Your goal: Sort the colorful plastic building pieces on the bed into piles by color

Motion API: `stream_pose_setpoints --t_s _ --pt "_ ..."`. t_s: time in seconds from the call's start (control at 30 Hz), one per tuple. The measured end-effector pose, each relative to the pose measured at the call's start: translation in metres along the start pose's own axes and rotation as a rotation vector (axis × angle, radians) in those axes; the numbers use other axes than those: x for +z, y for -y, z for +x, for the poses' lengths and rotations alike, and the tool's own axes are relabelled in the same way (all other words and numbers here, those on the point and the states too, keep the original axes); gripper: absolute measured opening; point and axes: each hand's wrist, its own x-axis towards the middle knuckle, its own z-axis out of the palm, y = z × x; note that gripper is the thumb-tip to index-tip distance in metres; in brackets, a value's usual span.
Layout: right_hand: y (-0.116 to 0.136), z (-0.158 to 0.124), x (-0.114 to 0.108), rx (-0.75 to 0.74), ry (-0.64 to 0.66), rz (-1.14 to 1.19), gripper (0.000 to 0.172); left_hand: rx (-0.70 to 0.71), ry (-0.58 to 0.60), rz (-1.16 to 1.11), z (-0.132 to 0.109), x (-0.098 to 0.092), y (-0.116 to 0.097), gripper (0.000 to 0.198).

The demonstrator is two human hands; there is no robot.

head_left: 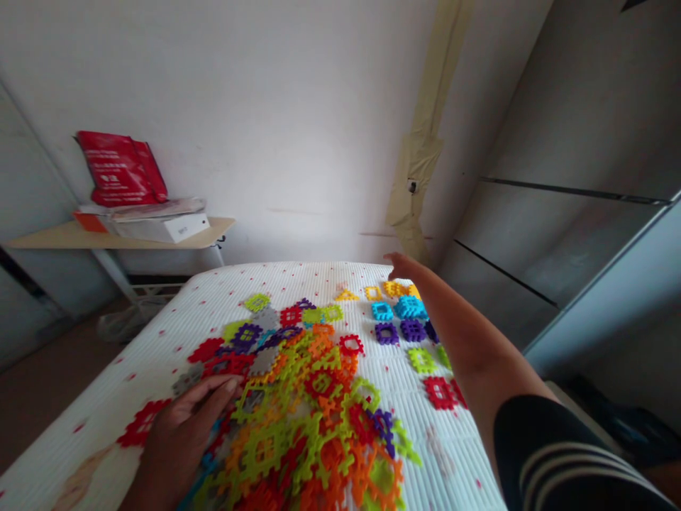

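Observation:
A heap of flat interlocking plastic tiles (303, 397) in green, orange, red, purple and grey lies on a white ribbed mat (298, 280). My left hand (184, 426) rests flat on the heap's left edge with fingers stretched out. My right arm reaches far across the mat; my right hand (401, 267) hovers at the far end above the yellow tiles (394, 289), its fingers mostly hidden. Beside that arm lie sorted rows: blue tiles (401, 309), purple tiles (399, 332), green tiles (423, 360) and red tiles (440, 392).
A low wooden shelf (122, 238) at the far left carries a red bag (122, 169) and a white box (162, 227). A grey wardrobe (579, 177) stands on the right. A white wall lies behind the mat.

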Motion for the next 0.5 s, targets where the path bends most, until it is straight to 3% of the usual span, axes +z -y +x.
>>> stream_pose_setpoints --t_s 0.1,0.27,0.37,0.5 --pt "0.003 -0.018 -0.03 0.01 -0.184 0.044 0.064 0.031 0.006 -0.029 0.001 -0.002 0.004 0.038" --pt "0.023 -0.084 -0.058 -0.149 -0.713 0.298 0.044 0.042 -0.007 -0.121 0.0 -0.003 0.003 0.04" --pt "0.028 -0.122 -0.06 -0.158 -0.8 0.292 0.032 0.02 0.0 -0.198 -0.003 -0.003 -0.002 0.04" --pt "0.024 -0.153 -0.057 -0.064 -0.766 0.27 0.02 0.034 0.002 -0.239 -0.008 -0.009 -0.007 0.04"
